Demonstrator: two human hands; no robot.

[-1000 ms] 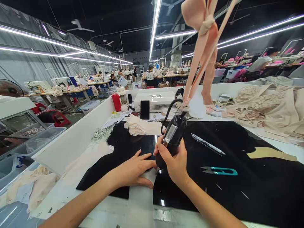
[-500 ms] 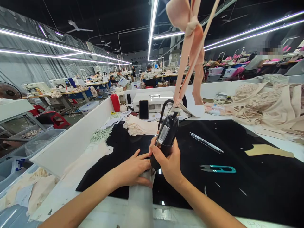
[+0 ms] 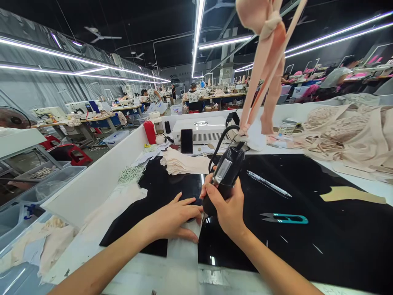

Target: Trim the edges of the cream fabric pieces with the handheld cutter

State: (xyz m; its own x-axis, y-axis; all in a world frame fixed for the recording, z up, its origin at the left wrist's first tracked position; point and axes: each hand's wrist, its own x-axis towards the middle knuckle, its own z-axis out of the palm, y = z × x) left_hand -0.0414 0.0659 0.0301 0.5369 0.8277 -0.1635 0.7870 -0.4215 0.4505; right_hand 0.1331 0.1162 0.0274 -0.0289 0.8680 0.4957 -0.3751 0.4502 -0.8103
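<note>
Head view, right hand (image 3: 227,207) fingers gripping black tool (image 3: 225,177)

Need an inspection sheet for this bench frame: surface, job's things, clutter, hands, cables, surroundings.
Surface: glossy black mat on a white table, walled by white boards.
Job's things: black handheld tool, tilted, tip down at a pale fabric strip lying across the mat's near edge.
Clutter: teal thread snips, pen, stack of beige pieces, phone upright against a white box, red bottle, beige garment heap.
Hands: left hand flat on the strip; right hand gripping the tool.
Cables: black cord looping from the tool's top; beige straps hang above.
Surroundings: sewing stations, seated workers, ceiling strip lights.
</note>
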